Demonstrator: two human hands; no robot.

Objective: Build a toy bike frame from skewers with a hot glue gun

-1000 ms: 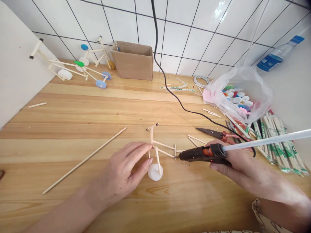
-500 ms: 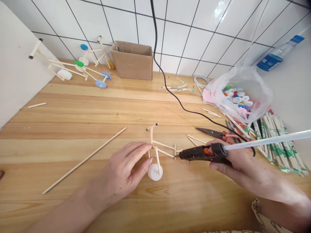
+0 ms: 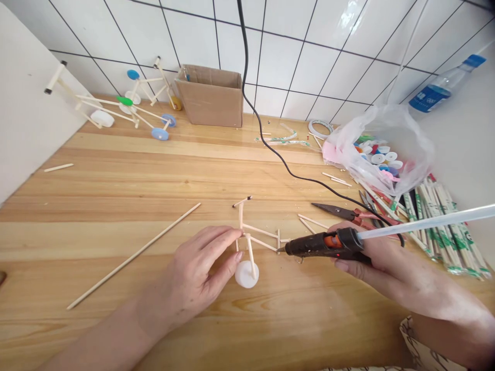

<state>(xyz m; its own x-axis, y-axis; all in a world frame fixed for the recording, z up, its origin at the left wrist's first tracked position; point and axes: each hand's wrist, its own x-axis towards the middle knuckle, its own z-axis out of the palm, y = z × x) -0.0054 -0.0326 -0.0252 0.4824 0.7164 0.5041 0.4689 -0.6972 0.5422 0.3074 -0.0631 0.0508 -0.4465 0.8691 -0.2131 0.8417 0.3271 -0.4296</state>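
Note:
My left hand [image 3: 207, 265] pinches a small tricycle model [image 3: 250, 255] made of wooden sticks, with fingers and thumb at its front joint. A white bottle cap [image 3: 246, 274] forms its front wheel, and a dark-tipped handlebar stick stands above. Two stick rails run right to a short crosspiece [image 3: 278, 241]. In my right hand [image 3: 381, 268] is a black hot glue gun [image 3: 325, 245] with a long clear glue stick [image 3: 429, 222] out of its back. Its nozzle tip is at the lower joint of rail and crosspiece. My right fingers are partly hidden behind the gun.
A long stick [image 3: 135, 255] lies left of my left hand. Finished cap-wheeled models [image 3: 127, 105] and a cardboard box [image 3: 211, 98] stand at the back. Pliers [image 3: 348, 211], a plastic bag of caps [image 3: 382, 149] and wrapped chopsticks [image 3: 444, 226] crowd the right. A black cord [image 3: 286, 165] crosses the table.
Almost nothing differs. The glue gun's body has shifted very slightly while its nozzle stays at the same joint; my left hand and the model hold still.

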